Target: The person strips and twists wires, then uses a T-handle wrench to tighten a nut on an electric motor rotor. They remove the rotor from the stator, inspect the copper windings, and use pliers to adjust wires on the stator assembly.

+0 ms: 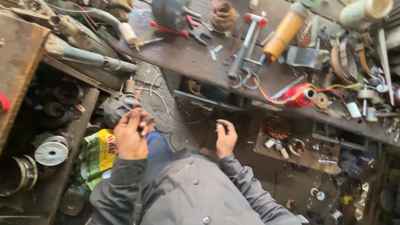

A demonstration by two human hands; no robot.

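Observation:
My left hand (130, 135) is raised in front of my chest, its fingers pinched on a small dark part with thin red wire at its tip (146, 122). To its right, my right hand (225, 137) has its fingers curled around a small pale object (218, 126) held at the fingertips. Both hands hover above the dirty floor, below the front edge of a cluttered workbench (196, 62). Grey jacket sleeves cover both arms.
The bench carries a yellow cylinder (283, 32), a metal screw clamp (246, 46), red-handled pliers (183, 27) and a red coil with coloured wires (300, 95). At left stand a shelf with a wire spool (51, 151) and a green-yellow bag (98, 156). A copper-wound stator (278, 127) lies under the bench.

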